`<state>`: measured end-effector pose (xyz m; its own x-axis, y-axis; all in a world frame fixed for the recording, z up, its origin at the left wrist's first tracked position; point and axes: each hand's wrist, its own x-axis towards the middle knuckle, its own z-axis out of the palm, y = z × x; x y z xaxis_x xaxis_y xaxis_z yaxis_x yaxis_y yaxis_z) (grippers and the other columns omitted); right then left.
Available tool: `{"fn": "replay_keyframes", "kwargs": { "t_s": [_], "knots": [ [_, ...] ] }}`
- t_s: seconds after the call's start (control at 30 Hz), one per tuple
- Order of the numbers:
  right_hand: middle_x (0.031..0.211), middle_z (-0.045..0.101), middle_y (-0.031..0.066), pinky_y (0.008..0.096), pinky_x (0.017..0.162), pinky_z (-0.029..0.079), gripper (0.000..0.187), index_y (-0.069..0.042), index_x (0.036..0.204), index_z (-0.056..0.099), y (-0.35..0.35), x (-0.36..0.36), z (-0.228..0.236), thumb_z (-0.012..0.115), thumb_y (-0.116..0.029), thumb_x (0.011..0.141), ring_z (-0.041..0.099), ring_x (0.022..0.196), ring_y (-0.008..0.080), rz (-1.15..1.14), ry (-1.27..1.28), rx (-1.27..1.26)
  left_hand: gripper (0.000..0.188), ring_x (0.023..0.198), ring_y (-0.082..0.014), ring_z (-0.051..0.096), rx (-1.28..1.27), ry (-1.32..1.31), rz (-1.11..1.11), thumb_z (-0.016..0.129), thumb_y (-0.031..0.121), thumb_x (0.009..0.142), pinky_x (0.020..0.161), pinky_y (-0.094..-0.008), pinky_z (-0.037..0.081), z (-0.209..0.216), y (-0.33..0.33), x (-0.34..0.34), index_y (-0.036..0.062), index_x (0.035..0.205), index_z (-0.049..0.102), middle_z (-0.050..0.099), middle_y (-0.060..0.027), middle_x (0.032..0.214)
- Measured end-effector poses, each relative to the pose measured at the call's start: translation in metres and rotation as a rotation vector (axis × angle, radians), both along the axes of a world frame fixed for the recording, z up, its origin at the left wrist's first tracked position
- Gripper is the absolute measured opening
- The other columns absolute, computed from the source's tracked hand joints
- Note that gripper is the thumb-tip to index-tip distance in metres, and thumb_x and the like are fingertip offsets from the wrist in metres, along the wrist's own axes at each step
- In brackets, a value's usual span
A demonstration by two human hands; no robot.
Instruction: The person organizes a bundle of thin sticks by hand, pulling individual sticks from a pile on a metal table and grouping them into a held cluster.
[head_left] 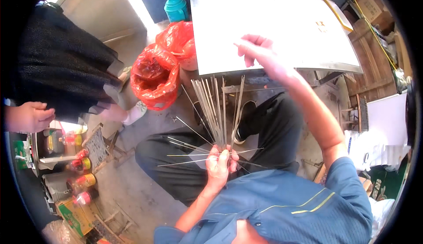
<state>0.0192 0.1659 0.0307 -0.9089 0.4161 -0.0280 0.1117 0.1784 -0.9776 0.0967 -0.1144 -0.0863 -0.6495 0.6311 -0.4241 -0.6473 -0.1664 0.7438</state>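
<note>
My left hand [218, 162] is closed round the lower end of a bundle of thin, pale strips [210, 107], in front of my lap. Most of the strips fan upward and away from me, split into a wide group and a narrower one at the right. Several single strips stick out sideways, and a few cross just above my fingers. Over the white tabletop [304, 32] my right hand [257, 50] is raised, its fingers loosely bent and apart. Nothing shows in it, though glare washes out the area round its fingertips.
Red plastic bags [155, 78] line containers left of the table, near a teal jug [176, 8]. Another person in a dark skirt [66, 63] stands at the left, a hand [31, 116] showing. Bottles [83, 181] and a small stool [98, 149] are at lower left; cardboard boxes [372, 8] at far right.
</note>
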Motion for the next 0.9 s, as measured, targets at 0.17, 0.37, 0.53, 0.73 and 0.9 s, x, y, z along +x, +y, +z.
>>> {"fn": "replay_keyframes", "kwargs": {
  "t_s": [0.17, 0.37, 0.53, 0.73, 0.9],
  "knots": [
    [0.079, 0.064, 0.0019, 0.0201, 0.052, 0.048, 0.021, 0.0, 0.103, 0.063, -0.062, 0.033, -0.009, 0.063, -0.015, 0.088, 0.056, 0.058, 0.006, 0.234, -0.112, -0.115, 0.012, 0.048, -0.0092, 0.048, -0.032, 0.044, -0.027, 0.044, 0.012, 0.095, 0.043, -0.0209, 0.04, 0.002, 0.003, 0.006, 0.0075, 0.103, 0.051, 0.061, -0.0078, 0.077],
    [0.072, 0.063, 0.0044, 0.0205, 0.046, 0.046, 0.021, 0.003, 0.1, 0.063, -0.069, 0.037, -0.023, 0.063, -0.014, 0.088, 0.054, 0.05, 0.0065, 0.18, -0.088, -0.083, 0.01, 0.046, -0.0051, 0.046, -0.032, 0.069, -0.016, 0.047, 0.01, 0.095, 0.044, -0.0187, 0.039, 0.003, 0.004, 0.015, 0.0075, 0.103, 0.054, 0.061, -0.0049, 0.074],
    [0.065, 0.059, 0.002, 0.0182, 0.043, 0.042, 0.014, 0.0, 0.087, 0.062, -0.062, 0.037, -0.03, 0.064, -0.014, 0.087, 0.052, 0.048, 0.0051, 0.166, -0.118, -0.3, 0.012, 0.047, -0.0077, 0.048, -0.054, 0.121, -0.056, 0.044, 0.012, 0.095, 0.043, -0.0204, 0.04, 0.0, 0.003, 0.016, 0.0071, 0.103, 0.052, 0.06, -0.0064, 0.075],
    [0.066, 0.06, 0.0024, 0.0186, 0.045, 0.043, 0.015, -0.002, 0.084, 0.06, -0.054, 0.031, -0.031, 0.061, -0.017, 0.087, 0.053, 0.049, 0.0052, 0.028, -0.029, -0.218, 0.011, 0.047, -0.0085, 0.048, -0.051, 0.064, -0.043, 0.043, 0.01, 0.094, 0.043, -0.0216, 0.04, 0.0, 0.004, 0.014, 0.0063, 0.101, 0.052, 0.06, -0.0073, 0.074],
    [0.064, 0.06, 0.0046, 0.0222, 0.046, 0.044, 0.011, -0.001, 0.083, 0.056, -0.014, 0.009, -0.021, 0.053, -0.011, 0.085, 0.056, 0.047, 0.0091, -0.148, 0.108, -0.247, 0.011, 0.047, -0.0095, 0.049, -0.062, 0.093, -0.087, 0.043, 0.009, 0.094, 0.043, -0.0219, 0.04, 0.001, 0.005, 0.013, 0.0058, 0.101, 0.051, 0.06, -0.0082, 0.074]
  ]
}}
